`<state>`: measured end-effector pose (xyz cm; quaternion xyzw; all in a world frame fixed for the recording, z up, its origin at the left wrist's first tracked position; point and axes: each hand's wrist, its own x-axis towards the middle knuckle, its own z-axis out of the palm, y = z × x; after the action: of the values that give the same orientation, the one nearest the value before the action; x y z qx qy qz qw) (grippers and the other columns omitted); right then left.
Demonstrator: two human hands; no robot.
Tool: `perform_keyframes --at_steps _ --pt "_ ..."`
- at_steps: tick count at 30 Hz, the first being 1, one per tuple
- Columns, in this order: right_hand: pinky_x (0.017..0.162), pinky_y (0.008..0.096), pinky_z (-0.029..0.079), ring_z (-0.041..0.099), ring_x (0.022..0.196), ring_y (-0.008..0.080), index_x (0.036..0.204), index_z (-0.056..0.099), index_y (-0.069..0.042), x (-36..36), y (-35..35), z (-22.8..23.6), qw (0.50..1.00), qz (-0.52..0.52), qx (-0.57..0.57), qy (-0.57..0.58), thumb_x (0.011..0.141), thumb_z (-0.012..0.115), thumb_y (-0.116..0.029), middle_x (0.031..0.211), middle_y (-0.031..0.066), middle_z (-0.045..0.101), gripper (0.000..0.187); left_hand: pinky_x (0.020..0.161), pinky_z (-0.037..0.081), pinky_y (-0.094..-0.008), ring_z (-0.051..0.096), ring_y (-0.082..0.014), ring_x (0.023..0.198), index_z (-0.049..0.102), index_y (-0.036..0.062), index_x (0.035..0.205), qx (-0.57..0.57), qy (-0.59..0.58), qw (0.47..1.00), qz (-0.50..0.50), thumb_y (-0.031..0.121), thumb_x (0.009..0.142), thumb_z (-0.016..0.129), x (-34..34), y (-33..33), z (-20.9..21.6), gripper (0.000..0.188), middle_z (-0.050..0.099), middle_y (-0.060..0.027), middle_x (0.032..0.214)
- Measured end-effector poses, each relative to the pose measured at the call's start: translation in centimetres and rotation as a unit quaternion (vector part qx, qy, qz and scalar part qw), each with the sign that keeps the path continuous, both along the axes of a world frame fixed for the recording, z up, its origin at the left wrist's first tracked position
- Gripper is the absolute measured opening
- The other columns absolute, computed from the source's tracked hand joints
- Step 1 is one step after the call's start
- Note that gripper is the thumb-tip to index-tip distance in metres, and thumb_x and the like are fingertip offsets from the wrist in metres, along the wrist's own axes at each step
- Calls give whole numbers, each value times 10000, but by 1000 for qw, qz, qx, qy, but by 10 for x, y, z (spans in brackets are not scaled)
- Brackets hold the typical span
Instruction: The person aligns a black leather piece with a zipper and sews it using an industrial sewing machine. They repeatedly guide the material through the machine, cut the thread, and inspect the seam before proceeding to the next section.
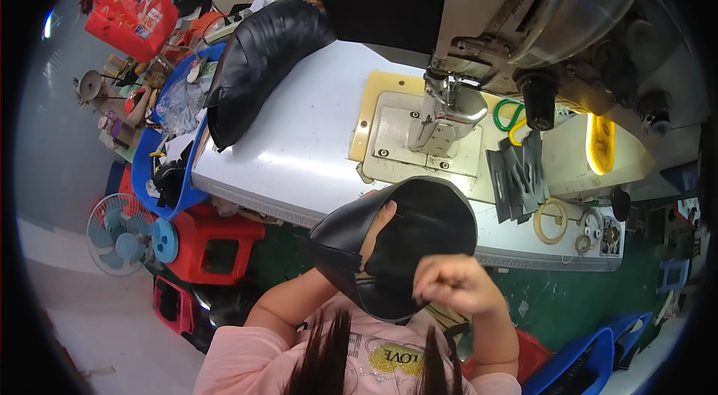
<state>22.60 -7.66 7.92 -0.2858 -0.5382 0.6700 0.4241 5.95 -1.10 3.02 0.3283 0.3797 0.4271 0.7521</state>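
A rounded, hollow black leather piece (430, 227) is held up in front of my chest, just off the near edge of the sewing table. My left hand (380, 229) grips its left part, thumb over the leather; the other fingers are mostly hidden by it. At the lower right rim of the piece is my right hand (454, 283), fingers curled and a little blurred. Whether it pinches the rim or something small cannot be made out. Beyond the piece stands an industrial sewing machine (449, 122) with a metal base plate.
More black leather work (273, 58) lies at the table's left. Dark flat strips (518, 178), green-handled scissors (508, 114) and a tape ring (551, 221) sit right of the machine. Blue bins (168, 204), a red stool (217, 245) and a fan (123, 238) stand to the left.
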Motion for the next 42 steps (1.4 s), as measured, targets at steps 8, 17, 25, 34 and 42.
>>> perform_keyframes --at_steps 8,17,25,34,42 --pt "509 156 359 466 592 34 860 490 -28 -2 10 -18 970 -183 -162 -12 741 606 -7 724 9 536 168 694 451 -228 571 -129 776 552 3 964 258 194 946 13 143 851 532 -5 -5 23 181 604 -75 906" --pt "685 270 487 589 741 139 1008 520 27 24 10 -39 929 -253 -228 143 757 620 -145 914 89 598 320 664 484 -347 563 -286 827 570 -36 946 733 235 631 -96 74 663 654 7 4 16 315 556 -170 985" --pt "710 268 477 579 758 133 979 542 29 34 6 -59 923 -268 -241 134 733 653 -132 878 84 600 314 736 470 -357 552 -301 863 565 -31 951 675 267 677 -120 39 659 661 10 -2 11 315 549 -155 988" --pt "755 280 469 580 808 148 1021 531 40 27 7 -39 942 -240 -208 106 662 698 -61 916 94 598 409 700 482 -350 547 -277 823 564 -51 902 739 261 599 -164 34 629 597 0 10 22 287 540 -161 940" --pt "741 267 469 571 828 148 1086 471 26 25 12 -31 940 -221 -258 13 615 660 35 952 78 575 508 594 486 -318 573 -248 784 594 -30 855 783 246 561 -107 22 616 636 7 8 5 248 562 -137 904"
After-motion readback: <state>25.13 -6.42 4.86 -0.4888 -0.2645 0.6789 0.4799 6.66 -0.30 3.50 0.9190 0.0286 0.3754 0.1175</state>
